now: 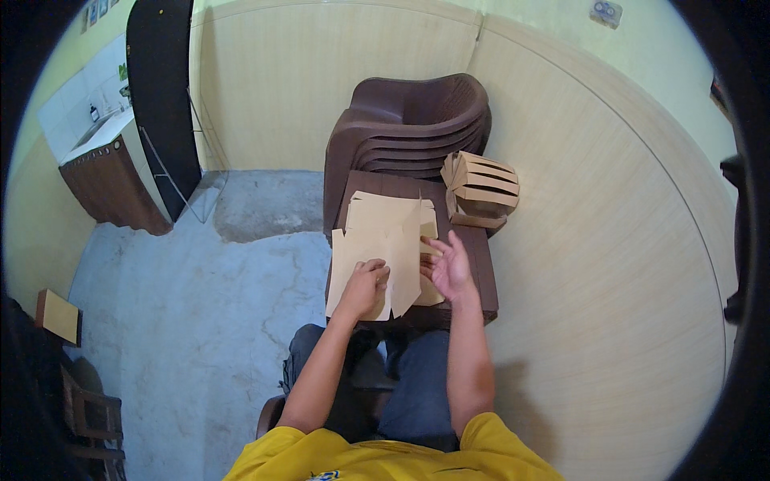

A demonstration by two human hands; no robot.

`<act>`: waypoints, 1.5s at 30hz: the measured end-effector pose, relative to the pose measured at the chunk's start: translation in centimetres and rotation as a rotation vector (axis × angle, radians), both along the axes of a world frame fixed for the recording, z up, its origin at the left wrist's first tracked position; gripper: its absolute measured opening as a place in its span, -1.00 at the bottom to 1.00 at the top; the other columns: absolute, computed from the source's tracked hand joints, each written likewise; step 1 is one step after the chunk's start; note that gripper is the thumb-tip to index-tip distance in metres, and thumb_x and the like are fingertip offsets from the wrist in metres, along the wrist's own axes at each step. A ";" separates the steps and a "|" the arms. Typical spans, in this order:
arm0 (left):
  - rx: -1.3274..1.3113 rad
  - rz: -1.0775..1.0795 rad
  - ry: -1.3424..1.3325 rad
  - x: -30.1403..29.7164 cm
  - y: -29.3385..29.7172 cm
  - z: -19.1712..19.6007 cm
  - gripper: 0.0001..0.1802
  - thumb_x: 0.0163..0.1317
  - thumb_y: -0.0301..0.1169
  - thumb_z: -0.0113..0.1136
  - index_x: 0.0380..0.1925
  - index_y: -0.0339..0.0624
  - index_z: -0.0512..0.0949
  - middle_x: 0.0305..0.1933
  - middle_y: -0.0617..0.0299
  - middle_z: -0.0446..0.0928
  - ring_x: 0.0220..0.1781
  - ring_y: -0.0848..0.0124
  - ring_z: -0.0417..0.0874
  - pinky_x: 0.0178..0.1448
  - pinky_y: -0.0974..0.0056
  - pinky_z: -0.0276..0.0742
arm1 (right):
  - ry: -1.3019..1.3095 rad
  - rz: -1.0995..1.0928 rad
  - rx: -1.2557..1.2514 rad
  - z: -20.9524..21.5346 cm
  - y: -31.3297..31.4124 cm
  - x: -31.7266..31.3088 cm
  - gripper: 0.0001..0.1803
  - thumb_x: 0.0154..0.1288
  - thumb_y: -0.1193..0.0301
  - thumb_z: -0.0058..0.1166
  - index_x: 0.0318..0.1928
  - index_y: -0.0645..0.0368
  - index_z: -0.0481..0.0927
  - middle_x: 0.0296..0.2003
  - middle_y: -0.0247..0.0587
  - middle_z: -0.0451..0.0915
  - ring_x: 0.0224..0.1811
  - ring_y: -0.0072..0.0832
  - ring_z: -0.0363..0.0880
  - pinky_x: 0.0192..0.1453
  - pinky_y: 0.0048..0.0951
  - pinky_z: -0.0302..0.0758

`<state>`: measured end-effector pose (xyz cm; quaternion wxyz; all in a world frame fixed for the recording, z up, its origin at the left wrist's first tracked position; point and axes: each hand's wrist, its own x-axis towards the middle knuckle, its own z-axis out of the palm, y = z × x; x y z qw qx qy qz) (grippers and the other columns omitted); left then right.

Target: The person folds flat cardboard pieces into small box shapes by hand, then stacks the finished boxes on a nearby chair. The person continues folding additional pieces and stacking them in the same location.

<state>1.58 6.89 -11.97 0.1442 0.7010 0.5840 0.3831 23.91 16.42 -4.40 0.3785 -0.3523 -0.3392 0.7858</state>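
A flat tan cardboard box blank (361,244) with slits along its edges lies on a dark brown table (473,280) in front of me. One panel of it, on the right, is folded up. My left hand (366,287) rests on the blank, its fingers slightly bent against the surface and holding nothing. Beside the raised panel is my right hand (449,268), palm turned inward and fingers spread; some fingertips are near or touching the panel's outer side, I cannot tell which. More cardboard shows beneath and behind the blank.
Folded cardboard pieces (485,188) stand bunched at the table's far right corner, by the wooden wall panel. Stacked brown plastic chairs (413,120) are just behind the table. A sink counter (116,180) and a dark door panel (164,104) are at far left.
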 end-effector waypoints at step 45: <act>-0.038 0.250 0.315 -1.5 1.5 0.0 -0.51 0.63 -0.10 0.08 0.48 0.22 0.60 0.60 -0.04 0.42 0.67 -0.04 0.33 0.66 -0.14 0.27 | -1.063 -0.315 1.169 -6.3 -10.0 -5.3 -0.81 0.21 0.29 0.56 -0.29 0.08 0.82 -0.21 -0.23 0.65 0.04 -0.18 0.57 0.21 -0.07 0.45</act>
